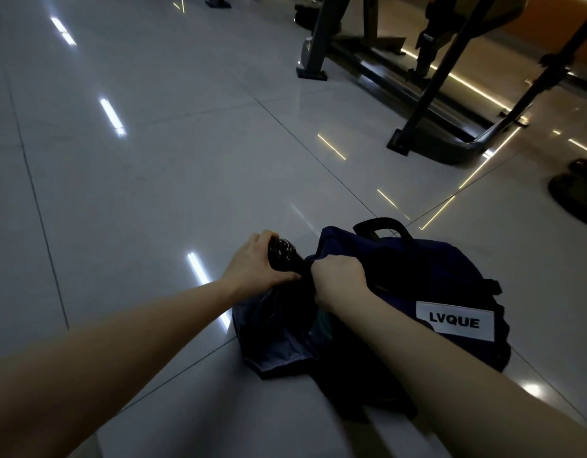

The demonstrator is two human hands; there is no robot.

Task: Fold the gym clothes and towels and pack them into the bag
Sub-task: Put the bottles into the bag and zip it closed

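The left hand (252, 264) curls its fingers round a dark shiny object (283, 257), perhaps a bottle; just beside them the right hand (339, 281) clamps its fingers on the rim of the bag (444, 272).

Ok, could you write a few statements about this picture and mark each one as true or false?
1. The left hand grips a dark bottle. True.
2. The right hand is open and idle. False: its fingers grip the edge of the bag.
3. The bag's white label reads LVQUE. True.
4. The bag stands on a bench. False: it lies on the tiled floor.
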